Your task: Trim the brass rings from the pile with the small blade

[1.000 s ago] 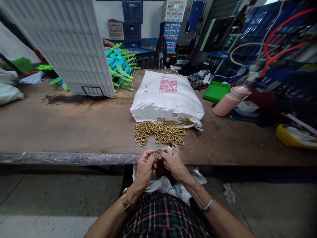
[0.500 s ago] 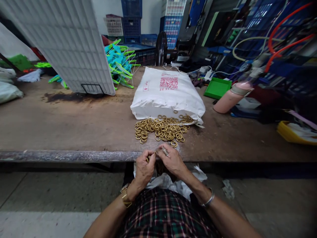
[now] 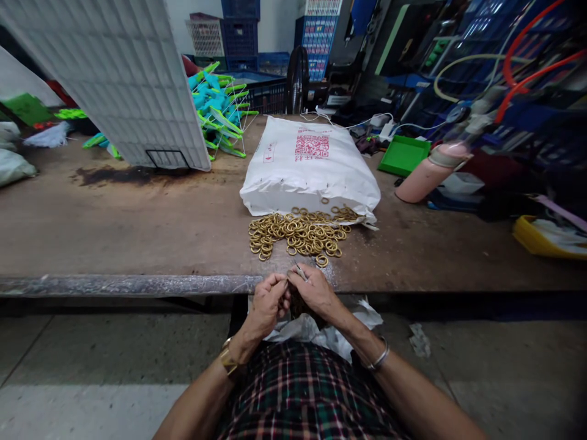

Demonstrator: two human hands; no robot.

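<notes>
Both hands meet at the table's front edge, below a heap of brass-coloured rings (image 3: 298,235). My left hand (image 3: 269,300) is closed, thumb and index finger pinched together; what lies between them is too small to make out. Out of my right hand (image 3: 316,293) sticks a slim, pointed metal tool (image 3: 300,271), gripped in the curled fingers. The fingertips of both hands nearly touch. A faint pale thread (image 3: 245,285) runs beside my left hand over the edge. Under the hands, a dark bunch (image 3: 300,305) is partly hidden, with white plastic (image 3: 298,330) around it on the lap.
Behind the rings lies a white printed sack (image 3: 312,165), rings at its mouth. A white ribbed panel (image 3: 137,91) stands at left, beside green and turquoise plastic pieces (image 3: 222,116). To the right are a pink bottle (image 3: 426,177), a green tray (image 3: 403,156) and a yellow container (image 3: 532,238).
My left hand has turned slightly and its lower fingers have loosened; the brass ring seen in it earlier no longer shows clearly. The tool's tip in my right hand points farther up.
</notes>
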